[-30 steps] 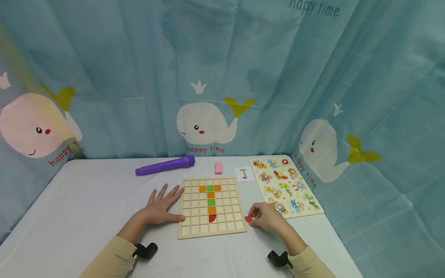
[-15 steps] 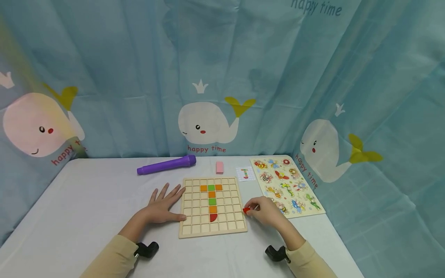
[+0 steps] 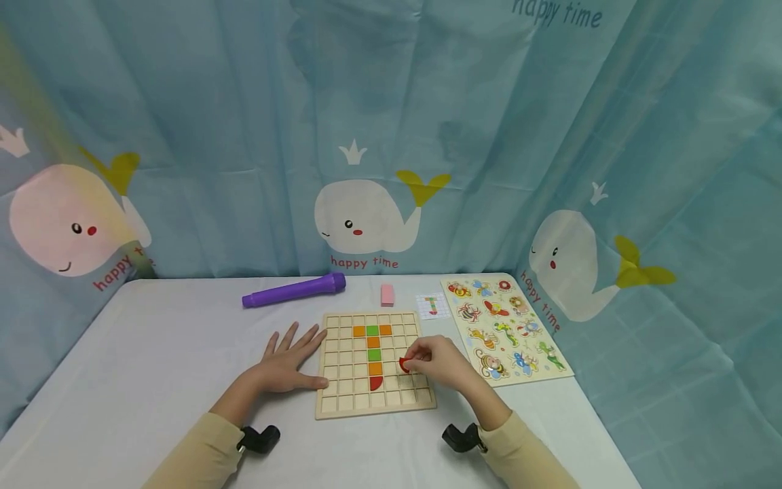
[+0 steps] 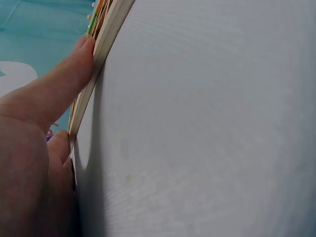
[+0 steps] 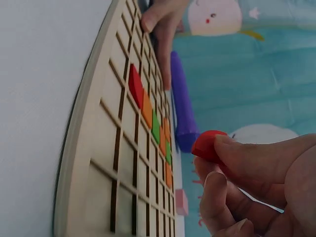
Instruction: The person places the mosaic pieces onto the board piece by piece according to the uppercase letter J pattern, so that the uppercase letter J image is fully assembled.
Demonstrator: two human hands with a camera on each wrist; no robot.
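Observation:
My right hand point(image 3: 440, 361) pinches a red quarter-round block point(image 5: 208, 144) between thumb and fingers, over the right part of a wooden grid board point(image 3: 346, 402). My left hand point(image 3: 282, 368) lies with fingers spread at the board's left edge, thumb and index fingertip on its rim. In the grid, orange point(image 3: 375, 369) and green point(image 3: 374, 354) square blocks form a column under a short crossbar. A second red quarter-round block point(image 3: 376, 384) sits at the column's lower end. In the left wrist view the left thumb point(image 4: 74, 69) presses against the board's edge.
Behind the board lie a purple stick point(image 3: 294, 291), a pink block point(image 3: 387, 295) and a small card point(image 3: 432, 306) printed with a coloured grid pattern. A picture board of insects point(image 3: 507, 329) lies at the right. A whale-print curtain point(image 3: 256, 136) hangs behind the white table point(image 3: 153, 353).
My right hand has picked up the red block from beside the board and carried it left, over the grid's right-hand cells. My left hand has stayed in place.

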